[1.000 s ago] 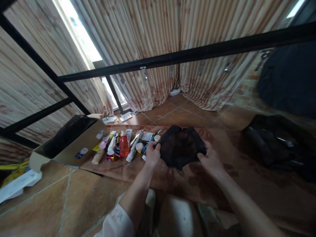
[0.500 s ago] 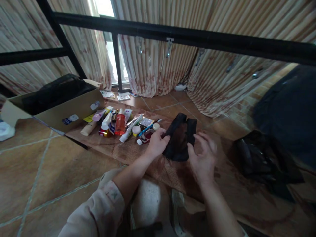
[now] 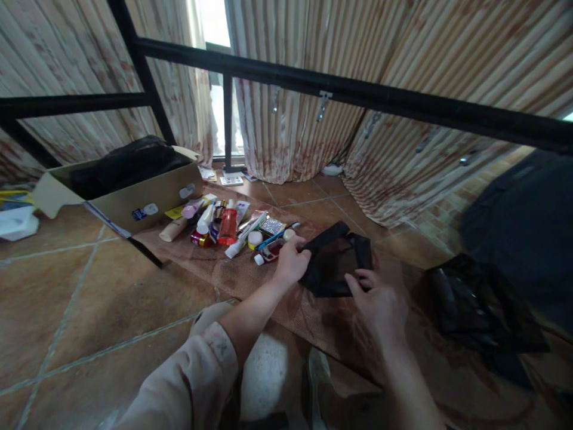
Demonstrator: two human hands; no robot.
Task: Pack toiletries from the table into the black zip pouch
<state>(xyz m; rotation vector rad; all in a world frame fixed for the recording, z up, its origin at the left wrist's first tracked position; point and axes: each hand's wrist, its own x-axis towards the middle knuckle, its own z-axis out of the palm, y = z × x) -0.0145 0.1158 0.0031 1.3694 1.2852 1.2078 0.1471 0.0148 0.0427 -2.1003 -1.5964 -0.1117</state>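
Between my hands is a small black pouch with a sheer mesh middle and solid black borders, its top spread apart over the brown cloth. My left hand pinches its left edge. At the lower right edge, my right hand has thumb and fingers closed on the fabric. Just left of my left hand lie a dark red bottle with a white cap, a blue toothbrush, a small white-lidded jar and a glittery case.
A red bottle and several tubes lie in a pile further left, near a cardboard box holding black fabric. At right rests a shiny black bag beside a large dark bag. A black metal rail crosses in front of the curtains.
The pouch has been spread wider, its right side moving out to the right. My right hand has shifted down along its edge. The whole view has tilted slightly.
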